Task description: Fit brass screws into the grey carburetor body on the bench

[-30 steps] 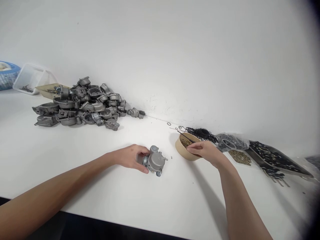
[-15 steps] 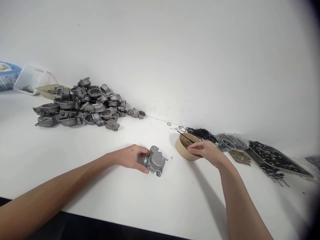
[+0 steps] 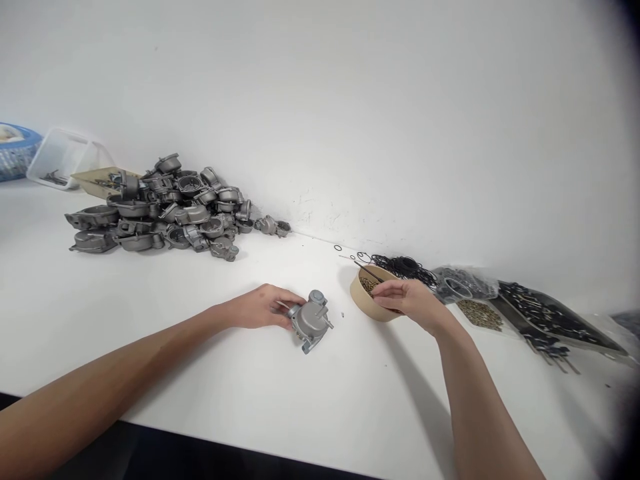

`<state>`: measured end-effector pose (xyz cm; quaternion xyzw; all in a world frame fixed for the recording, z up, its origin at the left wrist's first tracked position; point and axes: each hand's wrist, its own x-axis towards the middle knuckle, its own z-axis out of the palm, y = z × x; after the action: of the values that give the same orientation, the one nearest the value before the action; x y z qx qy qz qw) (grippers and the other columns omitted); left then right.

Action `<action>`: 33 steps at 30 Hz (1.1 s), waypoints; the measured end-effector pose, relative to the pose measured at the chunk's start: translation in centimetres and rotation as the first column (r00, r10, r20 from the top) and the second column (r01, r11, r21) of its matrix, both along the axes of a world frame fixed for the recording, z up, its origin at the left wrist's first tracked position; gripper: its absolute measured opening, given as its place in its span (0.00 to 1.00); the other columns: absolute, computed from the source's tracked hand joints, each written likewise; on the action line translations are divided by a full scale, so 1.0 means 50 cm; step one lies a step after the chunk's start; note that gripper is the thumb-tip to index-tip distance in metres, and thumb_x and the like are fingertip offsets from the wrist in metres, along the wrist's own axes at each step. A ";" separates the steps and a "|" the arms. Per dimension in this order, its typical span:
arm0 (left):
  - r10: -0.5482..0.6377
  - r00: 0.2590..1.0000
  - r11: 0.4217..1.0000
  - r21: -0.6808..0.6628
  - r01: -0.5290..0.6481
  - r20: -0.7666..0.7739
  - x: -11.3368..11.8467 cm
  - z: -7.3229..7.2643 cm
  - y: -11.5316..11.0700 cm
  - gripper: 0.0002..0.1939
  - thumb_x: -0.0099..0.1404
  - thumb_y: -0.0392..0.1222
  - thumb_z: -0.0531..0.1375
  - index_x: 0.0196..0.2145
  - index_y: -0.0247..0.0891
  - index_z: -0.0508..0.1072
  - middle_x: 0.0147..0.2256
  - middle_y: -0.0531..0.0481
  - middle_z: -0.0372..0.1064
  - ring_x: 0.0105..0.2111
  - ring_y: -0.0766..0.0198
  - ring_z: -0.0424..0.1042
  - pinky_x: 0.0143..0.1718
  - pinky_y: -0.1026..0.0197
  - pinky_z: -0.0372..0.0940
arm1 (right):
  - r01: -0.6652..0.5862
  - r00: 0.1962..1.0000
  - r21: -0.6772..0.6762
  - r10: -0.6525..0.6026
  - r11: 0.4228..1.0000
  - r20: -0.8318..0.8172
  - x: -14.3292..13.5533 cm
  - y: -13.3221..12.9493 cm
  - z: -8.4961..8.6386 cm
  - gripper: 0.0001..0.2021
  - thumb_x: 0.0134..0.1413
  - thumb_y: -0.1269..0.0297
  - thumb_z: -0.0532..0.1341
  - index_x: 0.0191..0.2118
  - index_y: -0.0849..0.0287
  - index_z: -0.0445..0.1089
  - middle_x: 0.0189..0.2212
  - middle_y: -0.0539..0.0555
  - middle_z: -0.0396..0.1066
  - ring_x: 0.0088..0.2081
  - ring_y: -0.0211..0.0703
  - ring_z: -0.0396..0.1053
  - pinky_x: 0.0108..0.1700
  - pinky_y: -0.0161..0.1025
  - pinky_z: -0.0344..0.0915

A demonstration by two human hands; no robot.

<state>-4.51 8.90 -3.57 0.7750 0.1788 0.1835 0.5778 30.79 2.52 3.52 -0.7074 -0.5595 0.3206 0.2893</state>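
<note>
Left hand [image 3: 260,308] grips a grey metal carburetor [image 3: 310,320] resting tilted on a white table [image 3: 200,373]. Right hand [image 3: 407,300] reaches into a tan bowl [image 3: 361,301] of small brass parts, fingers pinched; what they hold is hidden. A pile of castings [image 3: 165,210] lies far left, black O-rings [image 3: 405,268] behind the bowl. No readable writing

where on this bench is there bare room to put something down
Bare white table between the pile of grey castings and the left hand on the grey carburetor; also near the front edge between both forearms. Crowded: right of the tan bowl under the right hand, among black rings and bags.
</note>
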 end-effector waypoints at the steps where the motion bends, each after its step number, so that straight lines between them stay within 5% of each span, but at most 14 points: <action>1: -0.002 1.000 1.000 -0.003 0.002 -0.005 -0.001 -0.001 0.002 0.27 0.61 0.40 0.68 0.59 0.41 0.74 0.54 0.45 0.75 0.50 0.55 0.76 0.53 0.56 0.69 | 0.002 1.000 0.021 -0.002 1.000 -0.012 -0.001 -0.002 0.002 0.18 0.33 0.53 0.75 0.32 0.59 0.81 0.34 0.59 0.80 0.36 0.52 0.76 0.33 0.40 0.69; 6: -0.017 1.000 0.999 0.042 0.018 -0.024 -0.021 0.022 0.017 0.33 0.60 0.37 0.69 0.63 0.47 0.70 0.63 0.44 0.67 0.59 0.50 0.71 0.58 0.50 0.69 | 0.047 0.997 0.221 -0.034 0.974 -0.062 -0.024 -0.015 0.009 0.19 0.39 0.51 0.75 0.33 0.60 0.79 0.30 0.59 0.79 0.31 0.50 0.76 0.30 0.42 0.70; 9: 0.109 0.988 0.958 0.253 -0.133 0.106 -0.032 0.059 0.012 0.27 0.66 0.35 0.63 0.62 0.45 0.71 0.59 0.42 0.71 0.55 0.54 0.73 0.55 0.50 0.72 | 0.051 0.996 0.405 -0.019 0.913 -0.082 -0.065 -0.027 0.008 0.16 0.45 0.52 0.74 0.35 0.59 0.77 0.29 0.57 0.78 0.31 0.49 0.76 0.33 0.44 0.74; 11: 0.243 0.929 0.840 0.419 -0.345 0.278 -0.031 0.083 -0.006 0.20 0.68 0.34 0.60 0.56 0.43 0.75 0.52 0.43 0.76 0.50 0.57 0.76 0.51 0.54 0.74 | 0.026 0.997 0.528 0.017 0.849 -0.076 -0.105 -0.040 0.006 0.14 0.45 0.54 0.75 0.34 0.57 0.77 0.33 0.56 0.79 0.36 0.50 0.78 0.38 0.46 0.76; 13: 0.250 0.878 0.651 0.600 -0.465 0.409 -0.024 0.099 -0.033 0.15 0.67 0.35 0.63 0.51 0.42 0.78 0.46 0.44 0.78 0.46 0.58 0.77 0.48 0.56 0.74 | -0.017 0.998 0.645 0.051 0.764 -0.035 -0.148 -0.058 0.005 0.10 0.47 0.57 0.74 0.32 0.55 0.78 0.37 0.55 0.78 0.41 0.51 0.77 0.40 0.45 0.78; 14: 0.227 0.862 0.549 0.671 -0.498 0.454 -0.019 0.103 -0.049 0.14 0.67 0.35 0.64 0.50 0.42 0.79 0.43 0.45 0.78 0.43 0.59 0.77 0.45 0.58 0.74 | -0.058 0.998 0.702 0.066 0.709 0.016 -0.170 -0.069 0.005 0.06 0.49 0.61 0.73 0.32 0.53 0.79 0.37 0.55 0.78 0.43 0.50 0.77 0.40 0.44 0.78; 16: 0.145 0.857 0.379 0.772 -0.510 0.495 -0.007 0.103 -0.080 0.15 0.66 0.34 0.65 0.50 0.44 0.78 0.41 0.46 0.78 0.37 0.62 0.77 0.39 0.60 0.75 | -0.298 0.951 0.816 0.085 0.495 0.296 -0.209 -0.091 0.005 0.05 0.52 0.69 0.72 0.34 0.51 0.80 0.37 0.53 0.78 0.37 0.45 0.78 0.35 0.41 0.78; 18: 0.091 0.867 0.283 0.822 -0.494 0.489 0.005 0.094 -0.106 0.17 0.66 0.31 0.65 0.51 0.43 0.76 0.40 0.46 0.78 0.35 0.62 0.77 0.37 0.60 0.75 | -0.416 0.909 0.829 0.131 0.375 0.396 -0.241 -0.111 0.004 0.11 0.53 0.76 0.70 0.38 0.51 0.79 0.37 0.53 0.78 0.36 0.44 0.78 0.33 0.39 0.79; 19: 0.071 0.872 0.261 0.834 -0.485 0.485 0.010 0.087 -0.116 0.18 0.65 0.29 0.65 0.51 0.41 0.76 0.40 0.45 0.78 0.35 0.62 0.77 0.36 0.60 0.75 | -0.432 0.902 0.826 0.157 0.362 0.403 -0.253 -0.119 0.002 0.12 0.54 0.78 0.69 0.39 0.52 0.78 0.38 0.54 0.78 0.35 0.43 0.79 0.32 0.38 0.79; 22: 0.033 0.869 0.264 0.834 -0.485 0.494 0.018 0.067 -0.129 0.18 0.65 0.26 0.63 0.50 0.39 0.74 0.38 0.45 0.79 0.35 0.61 0.78 0.35 0.59 0.75 | -0.430 0.902 0.820 0.220 0.377 0.372 -0.279 -0.129 -0.010 0.11 0.55 0.79 0.67 0.38 0.54 0.77 0.39 0.54 0.78 0.33 0.42 0.79 0.31 0.38 0.79; 29: 0.030 0.838 0.401 0.761 -0.509 0.545 0.014 0.048 -0.111 0.22 0.67 0.25 0.61 0.55 0.42 0.74 0.39 0.46 0.79 0.36 0.62 0.78 0.35 0.61 0.76 | -0.465 0.885 0.791 0.237 0.397 0.401 -0.262 -0.115 -0.014 0.08 0.57 0.73 0.68 0.41 0.53 0.76 0.39 0.54 0.79 0.34 0.42 0.79 0.36 0.40 0.80; 31: 0.096 0.822 0.472 0.701 -0.534 0.562 0.010 0.053 -0.104 0.21 0.69 0.25 0.59 0.54 0.43 0.76 0.40 0.46 0.78 0.37 0.63 0.78 0.35 0.62 0.75 | -0.415 0.905 0.771 0.132 0.482 0.405 -0.222 -0.096 -0.007 0.04 0.60 0.69 0.65 0.40 0.53 0.77 0.35 0.53 0.80 0.37 0.47 0.79 0.41 0.45 0.78; 33: 0.225 0.813 0.568 0.606 -0.557 0.537 0.005 0.061 -0.095 0.17 0.71 0.29 0.58 0.50 0.44 0.79 0.40 0.46 0.78 0.37 0.64 0.77 0.35 0.63 0.74 | -0.240 0.901 0.678 -0.099 0.695 0.421 -0.173 -0.070 -0.004 0.08 0.64 0.58 0.61 0.38 0.54 0.77 0.36 0.54 0.80 0.36 0.47 0.77 0.41 0.44 0.76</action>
<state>-4.25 4.17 -0.54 0.8238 0.1371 0.5204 0.1784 22.15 -0.99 3.33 -0.5682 -0.7160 -0.0738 0.3987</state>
